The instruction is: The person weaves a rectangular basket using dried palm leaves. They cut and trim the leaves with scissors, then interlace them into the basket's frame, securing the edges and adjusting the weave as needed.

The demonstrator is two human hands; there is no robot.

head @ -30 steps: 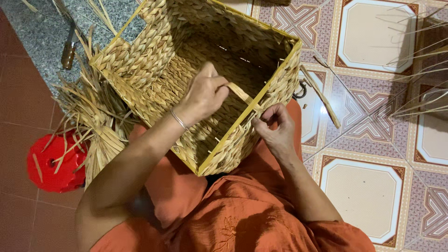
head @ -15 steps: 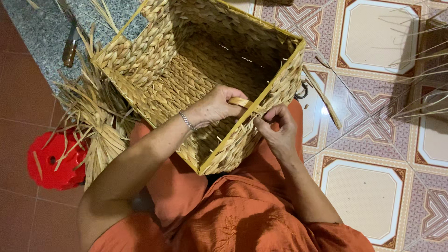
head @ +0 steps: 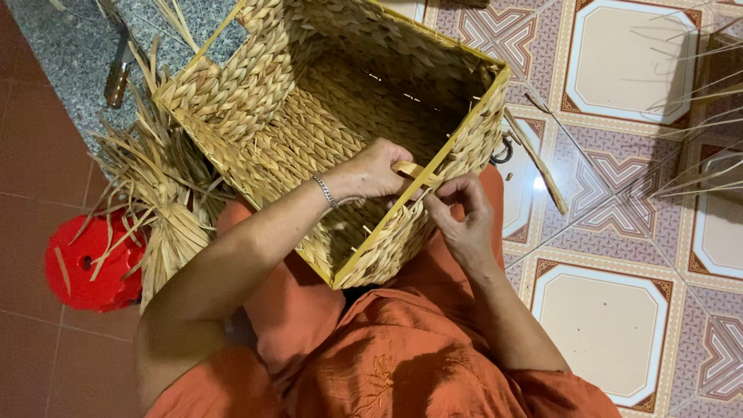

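The left hand [head: 379, 170] is moving closer to the basket [head: 255, 108] rim, pulling the flat strip [head: 410, 172] tighter.

patterned floor tiles [head: 619, 85] on the right, cream w/ red-brown borders, glossy under light. plain terracotta tiles [head: 31, 155] at left, grey speckled stone slab [head: 70, 46] top left. red plastic stool [head: 85, 263] nearby.

Stool: round red plastic stool [head: 81, 263], at 9 o'clock
Floor: patterned ceramic tile floor [head: 619, 77], at 3 o'clock
Tool: brown-handled knife [head: 118, 73], at 10 o'clock
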